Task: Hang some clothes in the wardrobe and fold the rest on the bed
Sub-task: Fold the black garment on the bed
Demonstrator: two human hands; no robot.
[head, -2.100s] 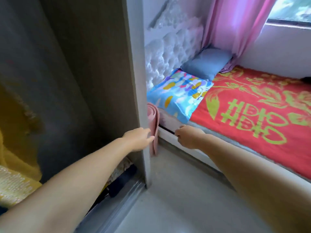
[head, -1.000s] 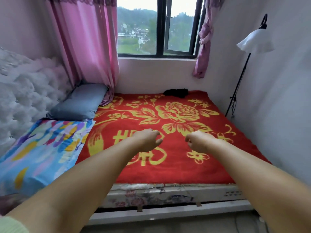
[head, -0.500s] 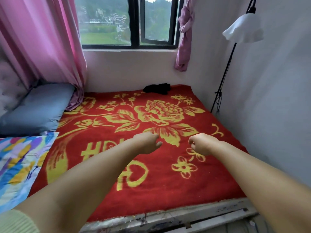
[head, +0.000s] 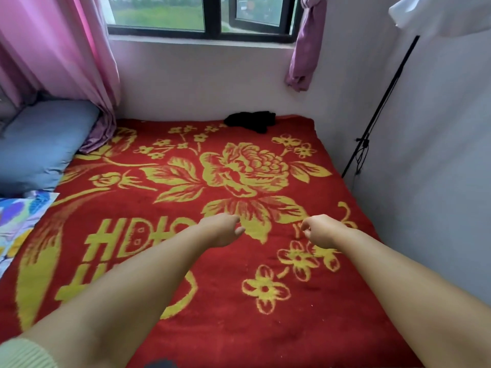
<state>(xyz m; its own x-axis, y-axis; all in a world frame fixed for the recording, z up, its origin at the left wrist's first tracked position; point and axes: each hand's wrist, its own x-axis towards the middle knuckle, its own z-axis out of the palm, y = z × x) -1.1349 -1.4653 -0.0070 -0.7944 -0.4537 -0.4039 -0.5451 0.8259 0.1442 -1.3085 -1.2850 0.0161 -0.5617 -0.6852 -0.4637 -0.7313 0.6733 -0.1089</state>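
Observation:
A red blanket with yellow flowers covers the bed (head: 305, 328). A crumpled black garment (head: 251, 121) lies at the bed's far edge under the window. Both my arms reach out over the blanket. My left hand (head: 221, 229) hovers above the middle of the bed with loosely curled fingers and holds nothing. My right hand (head: 322, 229) is level with it to the right, its fingers also loosely curled and holding nothing. The black garment is well beyond both hands. The wardrobe is out of view.
A grey-blue pillow (head: 39, 144) and a colourful pillow (head: 16, 224) lie at the left. A pink curtain (head: 61, 49) hangs at the left of the window, a tied purple curtain (head: 305, 49) at its right. A black lamp pole (head: 380, 107) stands by the right wall.
My view has swung from the wardrobe's edge to the bed and come closer over it. Both arms have stayed stretched forward with nothing in the hands; the right fingers have loosened slightly.

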